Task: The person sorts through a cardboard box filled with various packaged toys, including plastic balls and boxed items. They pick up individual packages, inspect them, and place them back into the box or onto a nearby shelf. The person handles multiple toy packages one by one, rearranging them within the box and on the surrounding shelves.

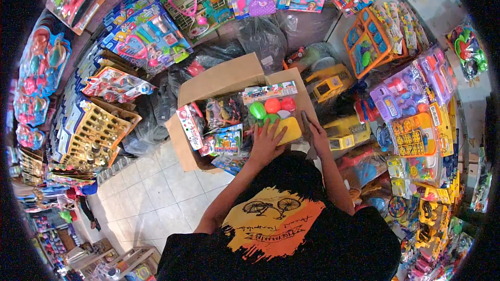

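Note:
An open cardboard box [222, 75] stands before me, packed with bagged toys. At its right side lies a clear bag of toys [269, 111] with green and red rounded pieces, a yellow plastic piece and a printed header card. My left hand [269, 136] rests on this bag, fingers spread over its lower part and the yellow piece. My right hand [318, 136] is at the box's right flap, its fingers around the flap's edge. Left of the bag are a bag of dark animal-like figures [222, 113], a dinosaur toy packet [226, 140] and a bag with a white header card [189, 128].
Carded toys hang or stand all around, such as a green medical set [195, 4] behind the box. Yellow toy trucks [332, 86] lie close on the right. Dark plastic bags [150, 119] are left of the box, and a tiled floor [156, 199] shows below.

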### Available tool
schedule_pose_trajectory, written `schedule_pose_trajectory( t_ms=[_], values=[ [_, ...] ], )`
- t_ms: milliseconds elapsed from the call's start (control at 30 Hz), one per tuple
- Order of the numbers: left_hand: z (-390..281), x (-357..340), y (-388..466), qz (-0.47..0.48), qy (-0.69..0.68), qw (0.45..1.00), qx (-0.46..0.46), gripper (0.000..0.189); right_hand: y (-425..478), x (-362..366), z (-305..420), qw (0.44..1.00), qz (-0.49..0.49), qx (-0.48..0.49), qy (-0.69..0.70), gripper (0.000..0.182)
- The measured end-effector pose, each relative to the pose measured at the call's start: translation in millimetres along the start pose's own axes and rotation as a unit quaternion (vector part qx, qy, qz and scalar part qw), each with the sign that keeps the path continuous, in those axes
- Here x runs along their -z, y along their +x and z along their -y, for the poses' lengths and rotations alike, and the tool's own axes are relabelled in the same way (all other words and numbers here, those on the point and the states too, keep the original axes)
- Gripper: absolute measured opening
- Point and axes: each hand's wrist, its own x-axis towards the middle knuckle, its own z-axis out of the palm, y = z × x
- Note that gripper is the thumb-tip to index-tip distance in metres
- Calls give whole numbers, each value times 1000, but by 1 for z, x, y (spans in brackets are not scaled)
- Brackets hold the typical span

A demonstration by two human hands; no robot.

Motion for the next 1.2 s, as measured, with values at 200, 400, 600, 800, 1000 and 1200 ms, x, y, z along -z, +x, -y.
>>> schedule_pose_trajectory(
  t_ms=[200, 400, 600, 800, 1000, 1200],
  values=[
    [6, 18, 1, -72, -97, 992, 20, 62, -2, 5, 9, 999, 49, 0, 7, 39],
    [1, 57, 5, -161, -196, 964, 79, 53, 3, -8, -6, 992, 105, -28, 65, 40],
    [-17, 43, -5, -379, -506, 737, 239, 53, 14, -19, -25, 993, 119, 0, 4, 47],
    [-49, 18, 1, -386, -722, 488, 301, 72, -3, -41, 30, 959, 181, -31, 214, 61],
    [-49, -23, -37, -307, -667, 619, 279, 59, 12, -47, 23, 963, 208, 56, 160, 62],
    [4, 6, -91, -152, -591, 752, 248, 50, 7, -25, 48, 974, 193, -22, 119, 73]
  ],
)
